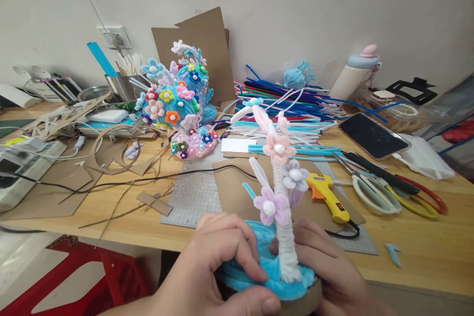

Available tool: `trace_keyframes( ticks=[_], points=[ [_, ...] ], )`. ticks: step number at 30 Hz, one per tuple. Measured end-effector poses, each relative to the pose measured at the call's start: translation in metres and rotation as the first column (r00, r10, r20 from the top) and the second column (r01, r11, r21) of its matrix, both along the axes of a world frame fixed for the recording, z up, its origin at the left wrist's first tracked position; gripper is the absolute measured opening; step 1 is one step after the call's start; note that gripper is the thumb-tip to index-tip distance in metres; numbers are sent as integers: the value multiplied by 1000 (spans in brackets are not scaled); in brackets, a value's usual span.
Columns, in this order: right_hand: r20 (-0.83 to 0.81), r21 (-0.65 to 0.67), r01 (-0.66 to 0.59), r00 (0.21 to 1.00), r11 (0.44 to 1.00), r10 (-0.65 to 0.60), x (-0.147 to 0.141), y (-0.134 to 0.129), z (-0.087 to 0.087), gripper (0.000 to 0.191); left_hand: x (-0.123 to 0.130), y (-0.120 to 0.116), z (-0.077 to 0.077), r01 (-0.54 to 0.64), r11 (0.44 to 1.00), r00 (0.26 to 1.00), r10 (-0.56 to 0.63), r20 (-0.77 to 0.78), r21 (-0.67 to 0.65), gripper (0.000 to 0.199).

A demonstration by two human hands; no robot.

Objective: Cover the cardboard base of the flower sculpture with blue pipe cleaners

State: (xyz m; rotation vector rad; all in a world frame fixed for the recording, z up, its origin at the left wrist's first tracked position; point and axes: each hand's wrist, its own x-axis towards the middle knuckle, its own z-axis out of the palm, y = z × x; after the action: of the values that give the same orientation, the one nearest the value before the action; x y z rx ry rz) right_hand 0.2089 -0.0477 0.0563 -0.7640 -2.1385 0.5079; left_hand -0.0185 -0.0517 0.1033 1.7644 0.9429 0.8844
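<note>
Both hands grip a round cardboard base (307, 301) topped with blue pipe cleaners (255, 279), low in front of me. My left hand (222, 261) wraps its left side, thumb along the front edge and fingers over the blue top. Round the right side curls my right hand (326, 261), partly behind the stem. From the base rises a white wrapped stem (285, 247), leaning slightly left toward its top. It carries a pink flower (279, 148), a grey-blue flower (295, 175) and a purple flower (269, 206), all fuzzy, plus some leaves.
A yellow glue gun (329, 195) lies on cardboard over a grey cutting mat (185, 202). To the right are scissors (374, 192), pliers (425, 202) and a phone (374, 136). A flowered blue craft (177, 103) and bundled pipe cleaners (281, 103) stand behind. A black cord (148, 177) crosses the table.
</note>
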Motion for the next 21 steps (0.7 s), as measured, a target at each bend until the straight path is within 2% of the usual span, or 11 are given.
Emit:
trace_keyframes(
  ticks=[4, 8, 10, 13, 15, 18, 21],
  points=[
    [5, -5, 13, 1000, 1000, -12, -1, -1, 0, 27, 3, -2, 5, -2, 999, 1000, 2, 2, -41, 29],
    [-15, -6, 23, 1000, 1000, -23, 0, 0, -4, 26, 1, -1, 6, -8, 1000, 1000, 8, -17, 17, 30],
    [-42, -18, 43, 998, 999, -44, 1, 0, -7, 22, -3, 1, -1, -19, 997, 1000, 20, -10, 72, 28],
    [-110, -34, 112, 987, 993, -115, 5, -1, -14, 20, -14, 3, -22, -67, 988, 991, 50, 125, 142, 60],
    [-155, -68, 145, 976, 987, -154, 8, -2, -19, 19, -20, 5, -35, -111, 975, 985, 81, 154, 192, 69],
    [-200, -117, 146, 966, 982, -167, 10, -4, -23, 17, -25, 5, -47, -124, 982, 978, 95, 187, 145, 53],
    [-215, -119, 139, 963, 983, -162, 11, -5, -24, 17, -26, 4, -47, -85, 995, 973, 72, 218, 50, 36]
  ],
)
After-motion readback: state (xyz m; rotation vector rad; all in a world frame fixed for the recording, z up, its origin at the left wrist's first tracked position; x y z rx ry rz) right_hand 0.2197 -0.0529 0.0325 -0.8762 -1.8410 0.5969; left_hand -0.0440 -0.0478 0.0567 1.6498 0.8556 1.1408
